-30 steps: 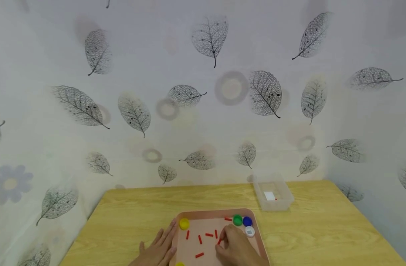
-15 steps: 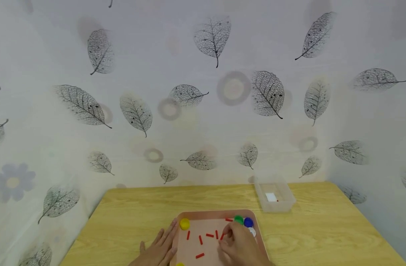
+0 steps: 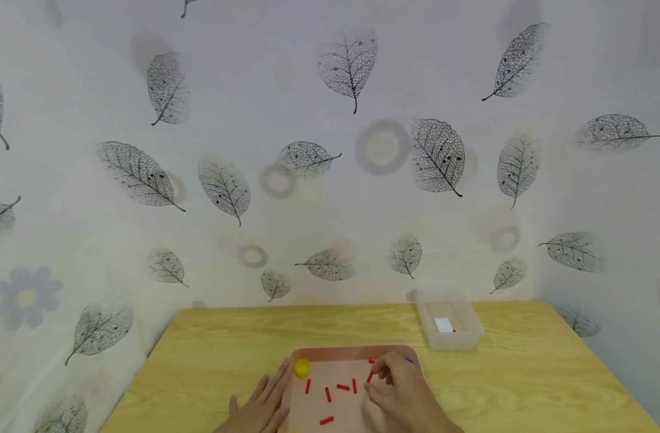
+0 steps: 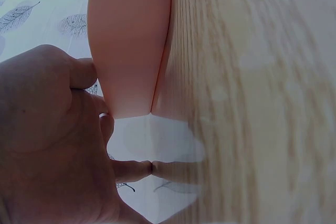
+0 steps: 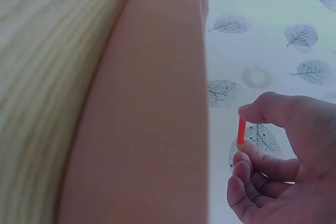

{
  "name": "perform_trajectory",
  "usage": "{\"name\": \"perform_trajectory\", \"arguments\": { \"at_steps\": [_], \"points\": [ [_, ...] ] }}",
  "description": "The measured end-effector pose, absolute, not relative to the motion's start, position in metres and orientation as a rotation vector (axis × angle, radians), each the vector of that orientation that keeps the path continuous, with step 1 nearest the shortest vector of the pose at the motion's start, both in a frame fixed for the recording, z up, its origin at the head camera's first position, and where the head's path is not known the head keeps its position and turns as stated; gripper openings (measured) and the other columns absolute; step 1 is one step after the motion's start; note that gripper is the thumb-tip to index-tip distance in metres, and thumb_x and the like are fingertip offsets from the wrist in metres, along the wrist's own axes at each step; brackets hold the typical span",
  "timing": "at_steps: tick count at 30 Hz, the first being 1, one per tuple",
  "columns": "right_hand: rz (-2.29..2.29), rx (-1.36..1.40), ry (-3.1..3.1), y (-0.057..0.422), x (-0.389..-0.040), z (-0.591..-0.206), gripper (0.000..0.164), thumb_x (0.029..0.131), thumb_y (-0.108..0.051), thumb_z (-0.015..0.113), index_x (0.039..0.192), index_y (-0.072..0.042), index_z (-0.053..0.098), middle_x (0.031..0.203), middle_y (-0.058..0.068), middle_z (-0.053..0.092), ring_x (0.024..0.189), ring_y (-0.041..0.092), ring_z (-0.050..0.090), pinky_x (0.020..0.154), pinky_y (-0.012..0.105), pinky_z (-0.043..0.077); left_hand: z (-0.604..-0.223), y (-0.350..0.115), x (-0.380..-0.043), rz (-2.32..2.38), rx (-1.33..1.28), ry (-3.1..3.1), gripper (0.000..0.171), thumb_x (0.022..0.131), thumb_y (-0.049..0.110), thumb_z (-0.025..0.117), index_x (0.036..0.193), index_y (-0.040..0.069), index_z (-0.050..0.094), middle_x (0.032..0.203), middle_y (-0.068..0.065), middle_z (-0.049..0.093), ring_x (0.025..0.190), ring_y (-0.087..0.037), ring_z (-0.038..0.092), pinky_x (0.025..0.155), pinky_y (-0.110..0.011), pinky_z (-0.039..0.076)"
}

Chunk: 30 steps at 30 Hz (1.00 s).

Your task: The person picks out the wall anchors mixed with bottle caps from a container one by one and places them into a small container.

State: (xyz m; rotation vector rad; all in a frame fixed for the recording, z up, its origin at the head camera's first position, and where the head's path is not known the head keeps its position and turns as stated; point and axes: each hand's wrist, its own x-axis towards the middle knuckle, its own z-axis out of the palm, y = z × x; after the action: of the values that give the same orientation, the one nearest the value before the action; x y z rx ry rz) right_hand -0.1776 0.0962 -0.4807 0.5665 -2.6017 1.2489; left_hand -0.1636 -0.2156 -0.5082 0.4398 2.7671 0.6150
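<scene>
A short red stick (image 5: 241,130) is pinched upright between the thumb and forefinger of my right hand (image 5: 286,156), above the tray's rim in the right wrist view. In the head view, that right hand (image 3: 406,391) hovers over the right half of a pink tray (image 3: 351,351). Several similar red sticks (image 3: 327,394) lie scattered on the tray floor. My left hand (image 3: 256,409) rests along the tray's left edge, its fingers fairly straight; the left wrist view shows it against the outer wall (image 4: 128,51). The right hand hides the green and white round pieces.
A yellow round piece (image 3: 302,368) sits in the tray's back-left corner, another shows at the bottom edge. Part of a blue piece (image 3: 409,360) peeks out at the back right. Behind stands a translucent box (image 3: 454,341) holding a white square, on the wooden table (image 3: 227,337).
My right hand has lifted the red stick and moved it back and to the right, covering the green and white pieces. My left hand has stayed at the tray's edge.
</scene>
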Motion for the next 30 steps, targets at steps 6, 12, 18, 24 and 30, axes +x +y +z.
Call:
{"name": "perform_trajectory", "arguments": {
  "at_steps": [6, 12, 18, 24, 30],
  "points": [
    [1.233, 0.529, -2.573, 0.101, -0.181, -0.473, 0.019, 0.077, -0.013, 0.076, 0.086, -0.018, 0.06, 0.08, -0.013, 0.05, 0.074, 0.009, 0.05, 0.065, 0.022, 0.046, -0.511, -0.215, -0.164, 0.605, 0.441, 2.797, 0.064, 0.098, 0.06, 0.023, 0.153, 0.034, 0.005, 0.159, 0.006, 0.008, 0.137, -0.041, 0.025, 0.077, -0.087, 0.003],
    [1.258, 0.503, -2.516, 0.106, -0.185, -0.463, 0.021, 0.076, -0.01, 0.078, 0.085, -0.017, 0.06, 0.076, -0.013, 0.052, 0.069, 0.006, 0.052, 0.062, 0.023, 0.049, -0.512, -0.213, -0.164, 0.589, 0.385, 2.785, 0.066, 0.095, 0.065, 0.022, 0.152, 0.037, 0.006, 0.158, 0.004, 0.014, 0.137, -0.04, 0.025, 0.08, -0.086, 0.001],
    [1.311, 0.463, -2.513, 0.112, -0.19, -0.454, 0.023, 0.077, -0.011, 0.079, 0.086, -0.022, 0.06, 0.078, -0.013, 0.054, 0.068, 0.004, 0.053, 0.059, 0.022, 0.05, -0.51, -0.214, -0.166, 0.624, 0.382, 2.765, 0.066, 0.095, 0.065, 0.022, 0.153, 0.035, 0.008, 0.158, 0.004, 0.012, 0.138, -0.042, 0.022, 0.08, -0.086, -0.002],
    [1.301, 0.464, -2.451, 0.116, -0.195, -0.446, 0.025, 0.076, -0.007, 0.078, 0.089, -0.02, 0.061, 0.08, -0.007, 0.057, 0.069, 0.005, 0.054, 0.061, 0.021, 0.05, -0.512, -0.212, -0.166, 0.617, 0.387, 2.805, 0.064, 0.095, 0.064, 0.024, 0.152, 0.038, 0.008, 0.158, 0.008, 0.012, 0.137, -0.04, 0.026, 0.079, -0.086, 0.001],
    [1.236, 0.472, -2.404, 0.125, -0.197, -0.436, 0.026, 0.076, -0.01, 0.079, 0.093, -0.021, 0.062, 0.082, -0.01, 0.057, 0.073, 0.009, 0.051, 0.063, 0.023, 0.047, -0.519, -0.213, -0.167, 0.595, 0.369, 2.852, 0.064, 0.095, 0.064, 0.025, 0.152, 0.04, 0.007, 0.158, 0.01, 0.012, 0.136, -0.04, 0.029, 0.079, -0.086, 0.002]
  ]
}}
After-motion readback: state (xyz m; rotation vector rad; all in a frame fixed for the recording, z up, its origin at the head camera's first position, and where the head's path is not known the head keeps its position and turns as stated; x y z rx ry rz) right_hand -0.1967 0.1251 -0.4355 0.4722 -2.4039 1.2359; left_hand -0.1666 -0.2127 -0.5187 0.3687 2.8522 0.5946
